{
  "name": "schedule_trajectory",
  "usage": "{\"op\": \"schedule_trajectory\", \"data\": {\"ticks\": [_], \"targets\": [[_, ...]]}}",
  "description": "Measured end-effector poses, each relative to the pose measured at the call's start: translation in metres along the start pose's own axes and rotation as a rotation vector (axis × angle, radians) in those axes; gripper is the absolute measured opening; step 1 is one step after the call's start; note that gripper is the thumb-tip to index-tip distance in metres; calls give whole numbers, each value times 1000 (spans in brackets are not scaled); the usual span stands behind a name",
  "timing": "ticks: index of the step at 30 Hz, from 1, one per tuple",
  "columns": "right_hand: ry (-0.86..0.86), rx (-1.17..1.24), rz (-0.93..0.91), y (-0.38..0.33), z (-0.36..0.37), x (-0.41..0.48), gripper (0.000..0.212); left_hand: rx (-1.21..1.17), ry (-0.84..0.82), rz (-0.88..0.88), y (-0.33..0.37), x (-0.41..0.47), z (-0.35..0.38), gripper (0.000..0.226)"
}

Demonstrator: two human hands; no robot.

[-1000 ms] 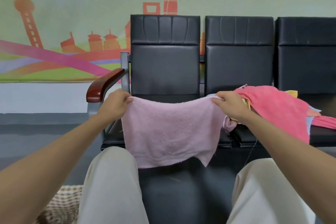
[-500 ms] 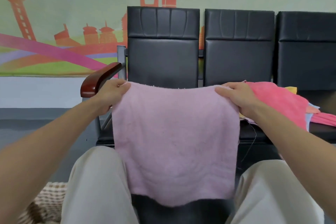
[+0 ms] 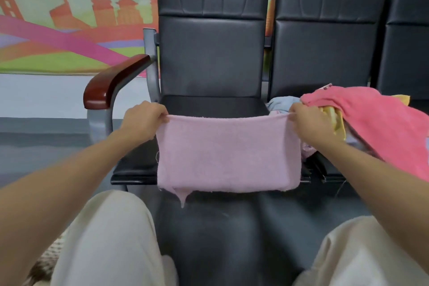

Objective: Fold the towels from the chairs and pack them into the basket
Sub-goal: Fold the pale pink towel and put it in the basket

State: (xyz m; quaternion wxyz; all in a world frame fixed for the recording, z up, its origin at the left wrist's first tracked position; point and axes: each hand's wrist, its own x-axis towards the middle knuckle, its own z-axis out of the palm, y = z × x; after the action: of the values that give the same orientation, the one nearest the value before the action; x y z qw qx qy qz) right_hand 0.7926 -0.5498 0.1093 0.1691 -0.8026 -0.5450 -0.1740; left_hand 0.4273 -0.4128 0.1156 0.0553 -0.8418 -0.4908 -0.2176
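1. A light pink terry towel (image 3: pixel 228 153) is spread flat between both hands, over the front part of the seat of a black padded chair (image 3: pixel 211 53), the leftmost in a row of joined seats.
2. The left hand (image 3: pixel 145 118) pinches the towel's upper left corner, with thumb and fingers curled onto the fabric.
3. The right hand (image 3: pixel 308 123) pinches the upper right corner in the same way, so the top edge runs nearly taut and level from one hand to the other.
4. The towel's lower edge hangs at about the seat's front rim, and a small point of fabric droops below it near the left end. Whether the cloth touches the seat cannot be told.
5. On the neighbouring chair (image 3: pixel 325 42) to the right lies a loose heap. A coral pink towel (image 3: pixel 383 127) is on top, with a yellow cloth (image 3: pixel 335 116) and a pale blue cloth (image 3: pixel 281 102) showing under it. The right hand is just beside this heap.
6. A woven basket (image 3: pixel 50 255) shows only as a sliver at the lower left, beside the person's left knee; its inside is hidden.
7. A reddish-brown wooden armrest (image 3: pixel 111 83) on a grey metal post stands left of the first chair, near the left hand but apart from it.
8. Cream trousers (image 3: pixel 104 239) cover both knees at the bottom, and a colourful skyline mural (image 3: pixel 69 30) fills the wall behind the chairs.
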Motion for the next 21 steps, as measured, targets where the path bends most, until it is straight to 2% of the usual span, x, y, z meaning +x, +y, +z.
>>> {"op": "schedule_trajectory", "data": {"ticks": [3,8,10,13,21], "targets": [[-33,-39,24,-6,19,14,19,-4,2,-71,1,15,25,19],[-79,217,139,-17,55,53,13,-652,-1,-468,13,48,58,16],[-71,329,180,-21,72,68,17,-780,32,-596,12,63,73,18],[-64,393,222,-26,97,88,23,-694,97,-639,1,87,96,19],[0,388,360,-26,149,139,22,-508,83,-485,-26,143,147,13]]}}
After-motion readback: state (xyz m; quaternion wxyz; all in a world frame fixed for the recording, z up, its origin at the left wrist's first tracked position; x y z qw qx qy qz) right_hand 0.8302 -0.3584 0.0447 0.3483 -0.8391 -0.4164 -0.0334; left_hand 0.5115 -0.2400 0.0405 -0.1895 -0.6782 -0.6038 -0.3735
